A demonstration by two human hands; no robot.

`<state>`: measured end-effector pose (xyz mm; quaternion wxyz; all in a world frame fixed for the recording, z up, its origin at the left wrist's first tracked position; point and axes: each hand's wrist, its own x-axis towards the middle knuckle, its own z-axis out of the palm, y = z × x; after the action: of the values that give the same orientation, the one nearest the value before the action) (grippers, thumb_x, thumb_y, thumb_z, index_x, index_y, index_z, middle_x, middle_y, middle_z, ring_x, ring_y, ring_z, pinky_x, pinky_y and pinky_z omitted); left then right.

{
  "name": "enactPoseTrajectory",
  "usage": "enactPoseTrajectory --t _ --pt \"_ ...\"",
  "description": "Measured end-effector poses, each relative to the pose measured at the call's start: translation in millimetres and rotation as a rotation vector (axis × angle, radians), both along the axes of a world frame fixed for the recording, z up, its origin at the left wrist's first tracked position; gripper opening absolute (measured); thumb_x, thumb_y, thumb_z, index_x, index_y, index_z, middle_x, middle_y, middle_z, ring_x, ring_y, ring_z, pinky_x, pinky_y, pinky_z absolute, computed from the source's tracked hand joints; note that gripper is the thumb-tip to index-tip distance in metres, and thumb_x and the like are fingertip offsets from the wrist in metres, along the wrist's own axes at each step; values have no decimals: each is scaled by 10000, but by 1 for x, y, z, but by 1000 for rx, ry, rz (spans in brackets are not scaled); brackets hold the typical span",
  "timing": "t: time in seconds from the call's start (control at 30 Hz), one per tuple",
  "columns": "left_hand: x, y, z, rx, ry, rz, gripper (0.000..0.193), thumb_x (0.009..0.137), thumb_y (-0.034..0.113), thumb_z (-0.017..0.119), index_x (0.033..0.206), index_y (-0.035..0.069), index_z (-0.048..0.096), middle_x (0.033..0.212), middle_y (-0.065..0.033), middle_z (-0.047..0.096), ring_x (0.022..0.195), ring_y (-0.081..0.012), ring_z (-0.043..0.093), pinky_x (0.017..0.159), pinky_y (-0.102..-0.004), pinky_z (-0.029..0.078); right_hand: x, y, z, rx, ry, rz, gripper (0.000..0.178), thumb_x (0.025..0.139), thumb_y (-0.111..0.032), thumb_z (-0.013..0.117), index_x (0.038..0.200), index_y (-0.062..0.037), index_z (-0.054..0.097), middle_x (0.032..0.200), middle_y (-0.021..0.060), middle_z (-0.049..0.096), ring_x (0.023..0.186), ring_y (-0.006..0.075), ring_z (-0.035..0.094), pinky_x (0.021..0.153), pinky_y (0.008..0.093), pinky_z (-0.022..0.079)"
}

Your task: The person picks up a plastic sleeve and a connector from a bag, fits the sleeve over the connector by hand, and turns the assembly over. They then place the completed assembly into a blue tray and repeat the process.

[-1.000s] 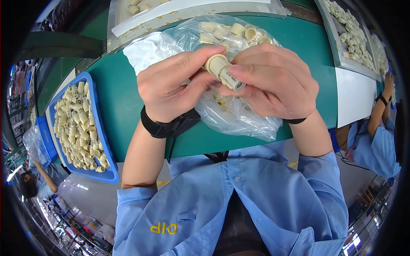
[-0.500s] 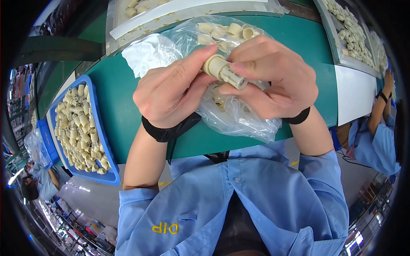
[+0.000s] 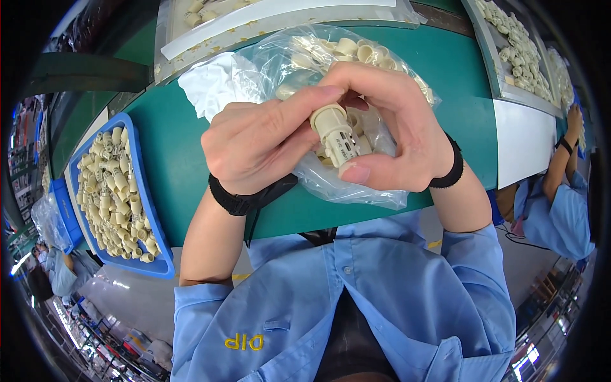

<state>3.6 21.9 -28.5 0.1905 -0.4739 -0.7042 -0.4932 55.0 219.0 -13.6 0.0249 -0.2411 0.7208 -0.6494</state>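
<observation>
A green surface (image 3: 178, 146) fills the far half of the view, with other workers in blue seated at its right and lower left edges; on its left sits a blue tray (image 3: 137, 191) packed with cream plastic cylinders, at the far right a grey tray (image 3: 493, 60) of the same parts, and at the far edge a clear flat sleeve (image 3: 267, 16); in the middle lies a crumpled clear plastic bag (image 3: 356, 184) with more of the cream parts inside, a white cloth (image 3: 210, 83) just left of it; above the bag the left hand (image 3: 261, 143) and right hand (image 3: 398, 130) meet, each grip pinching a cream cylindrical connector (image 3: 337, 130); it is held in the air, tilted, collar end far; judged from this, the fingers do best on the ribbed collar, thumbs steadying, the slotted near end left uncovered; the part looks rigid, pale, ridged, with small dark slots along its barrel.
</observation>
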Motion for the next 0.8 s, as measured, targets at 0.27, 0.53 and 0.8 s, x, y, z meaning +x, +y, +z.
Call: enactPoseTrajectory --t 0.27,0.53,0.8 --pt "-5 1 -2 2 -138 -176 408 650 -42 747 1052 29 738 718 -84 696 572 -192 664 506 -260 500 1 1 3 60 -95 12 529 690 -360 754 1001 32 582 860 47 546 770 141 482 690 250 369" --pt "-4 -1 -1 -41 -99 -168 417 656 -29 753 1067 44 737 699 -77 687 566 -200 659 510 -262 503 -1 4 0 10 -114 44 508 691 -369 750 970 25 590 837 43 545 738 139 466 667 253 355" --pt "-2 2 -3 -7 -88 -159 412 652 15 793 1058 53 741 706 -76 696 547 -180 645 500 -251 488 -4 6 -1 51 -114 79 517 714 -414 731 960 22 596 857 49 558 756 145 497 688 254 377"
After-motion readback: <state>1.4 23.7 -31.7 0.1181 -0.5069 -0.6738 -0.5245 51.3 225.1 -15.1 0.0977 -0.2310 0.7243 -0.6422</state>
